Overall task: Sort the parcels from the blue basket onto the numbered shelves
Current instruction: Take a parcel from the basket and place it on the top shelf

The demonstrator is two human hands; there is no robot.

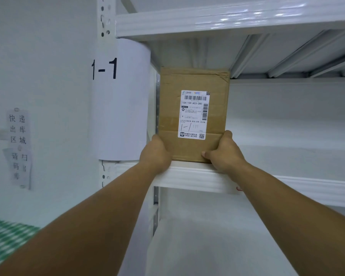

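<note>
The parcel [193, 114], a brown cardboard box, stands in the middle of the frame on the shelf [189, 176] beside the paper sign [118, 98] reading "1-1". Its bottom edge sits at the shelf's front lip and its left side is close against the upright post.

It stands on a short end, so its long axis runs straight up and down. The broad face with the white shipping label [194, 108] is turned toward the camera, and the print reads the right way up.

Both hands hold it low. The left hand [155, 154] wraps round the lower left corner. The right hand [223, 154] clasps the lower right corner, thumb on the front face and fingers up the side edge. Each grip is closed on the box.

The box looks stiff and flat-sided, dry cardboard that should not slip, and probably fairly light, since it is steadied by the bottom corners alone. The top right corner is creased and the tape there is wrinkled, so that spot is best left alone. The two long side edges, low down, seem the soundest place to hold. Standing tall on a narrow end, it could tip if let go near the lip.
</note>
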